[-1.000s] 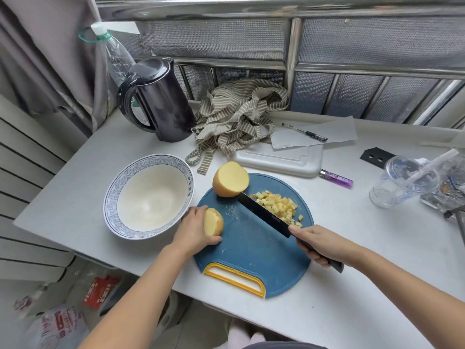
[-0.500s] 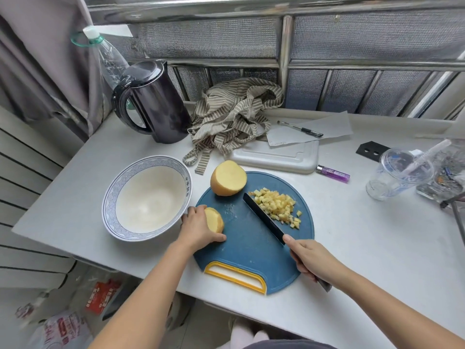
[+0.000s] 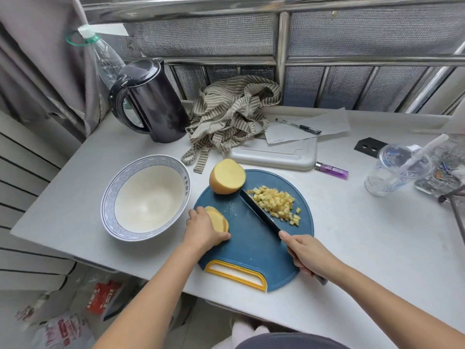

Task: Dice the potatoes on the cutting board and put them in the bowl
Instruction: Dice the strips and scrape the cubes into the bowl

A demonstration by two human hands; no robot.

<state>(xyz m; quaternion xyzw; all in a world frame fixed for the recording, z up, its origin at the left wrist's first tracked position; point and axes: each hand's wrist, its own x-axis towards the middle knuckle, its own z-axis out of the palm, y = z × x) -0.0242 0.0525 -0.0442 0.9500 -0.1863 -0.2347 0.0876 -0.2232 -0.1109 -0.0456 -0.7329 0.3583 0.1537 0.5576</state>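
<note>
Left hand around layered potato slices, right hand around slim dark knife.

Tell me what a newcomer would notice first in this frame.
The round blue cutting board at the near edge of the table draws the eye, with potato dice piled on its right side. The right hand holds a dark knife beside the pile; the left hand steadies a sliced potato piece at the board's left edge. An empty bowl stands left of the board.

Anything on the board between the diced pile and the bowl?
Yes: the knife lies along the diced pile, and the left hand gripping potato slices sits further on, beside the bowl.
</note>
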